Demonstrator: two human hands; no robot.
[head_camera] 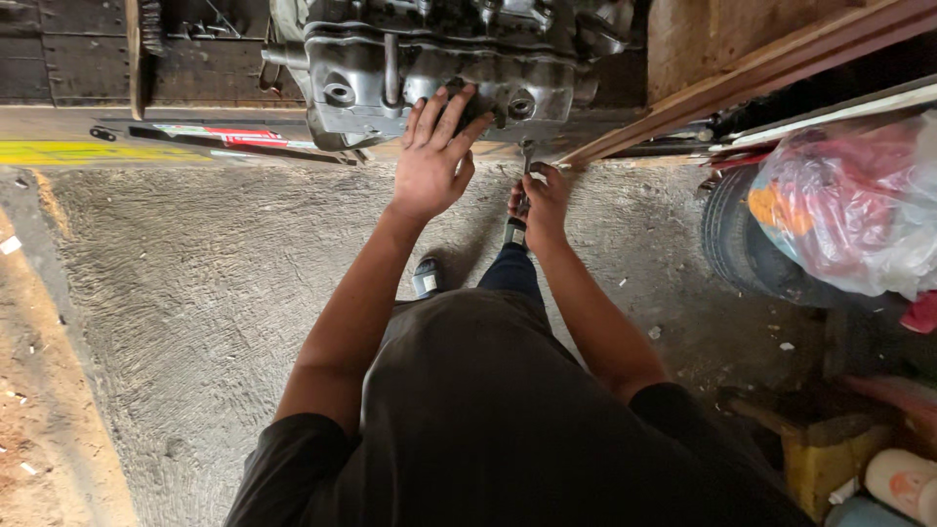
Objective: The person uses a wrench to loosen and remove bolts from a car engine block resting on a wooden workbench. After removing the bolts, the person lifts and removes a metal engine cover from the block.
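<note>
The engine block (439,73), a grey cast-metal lump with bolt holes and ribbed covers, sat at twelve o'clock from where the person stood, at the far edge of the rough concrete floor (195,312) and just before a dark wooden wall. It looked heavy and wholly rigid, the sort of thing nobody shifts with one arm, and its surface seemed dull and perhaps oily, so a flat palm against a broad face or fingers hooked over a cast edge would likely serve better than any pinch. At two o'clock a tyre (737,244) stood with a clear plastic bag (849,210) of red and orange stuff slumped on it. The left hand (432,161) was spread wide, fingers splayed and pressed flat on the lower face of the block, bracing rather than gripping. The right hand (544,205), just beside it at about one o'clock, was closed round the handle of a slim ratchet wrench (521,200), whose head reached up to the underside of the block; I could not tell which fastener it met. One shoe (427,278) showed below.
</note>
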